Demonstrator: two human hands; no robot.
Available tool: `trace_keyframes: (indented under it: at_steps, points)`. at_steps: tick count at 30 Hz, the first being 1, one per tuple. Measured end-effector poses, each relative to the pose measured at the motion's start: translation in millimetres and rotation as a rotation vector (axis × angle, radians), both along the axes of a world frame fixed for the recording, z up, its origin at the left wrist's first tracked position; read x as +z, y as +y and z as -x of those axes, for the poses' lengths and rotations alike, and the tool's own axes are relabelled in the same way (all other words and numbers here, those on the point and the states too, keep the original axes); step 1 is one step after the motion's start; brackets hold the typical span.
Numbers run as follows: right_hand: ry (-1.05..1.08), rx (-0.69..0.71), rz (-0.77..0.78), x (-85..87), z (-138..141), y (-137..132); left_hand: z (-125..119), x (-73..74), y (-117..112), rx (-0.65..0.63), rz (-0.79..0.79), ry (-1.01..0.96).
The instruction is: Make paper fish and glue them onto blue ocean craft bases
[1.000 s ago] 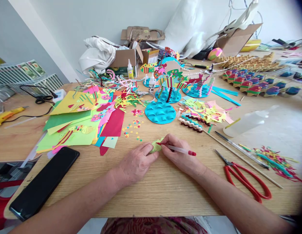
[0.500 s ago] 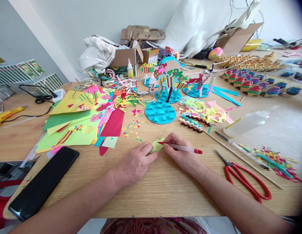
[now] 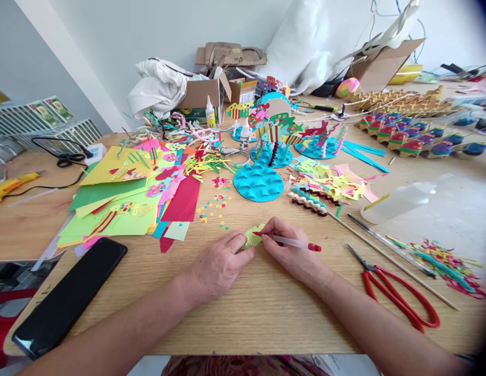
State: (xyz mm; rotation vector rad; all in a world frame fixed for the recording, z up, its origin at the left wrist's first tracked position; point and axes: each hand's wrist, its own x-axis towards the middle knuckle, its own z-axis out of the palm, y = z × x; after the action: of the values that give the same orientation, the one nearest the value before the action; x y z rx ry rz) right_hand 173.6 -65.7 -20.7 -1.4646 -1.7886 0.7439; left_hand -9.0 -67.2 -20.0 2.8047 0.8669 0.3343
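My left hand [image 3: 219, 263] rests on the wooden table [image 3: 266, 308] with its fingertips pressing down a small yellow-green paper fish [image 3: 252, 237]. My right hand [image 3: 284, 250] grips a red pen [image 3: 293, 242] whose tip touches the fish's upper edge. Both hands sit near the table's middle front, touching the fish from either side. Most of the fish is hidden under my fingers.
Red-handled scissors [image 3: 400, 292] and thin wooden sticks [image 3: 392, 261] lie to the right. A black phone [image 3: 70, 295] lies front left. Coloured paper sheets [image 3: 121, 203], a blue scalloped disc [image 3: 258, 181], glue bottles [image 3: 245, 133] and paper scraps [image 3: 333, 183] fill the back.
The pen's angle has shifted slightly as the tip works on the fish. My left hand has stayed holding the fish down.
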Motion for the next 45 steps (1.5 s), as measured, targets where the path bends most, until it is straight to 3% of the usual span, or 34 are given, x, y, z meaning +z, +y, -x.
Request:
trace_keyframes:
  at_steps: [45]
  points:
    - [0.002, 0.018, -0.016, 2.6, -1.4, -3.5, -0.1, -1.1, 0.0, -0.002, -0.012, -0.003]
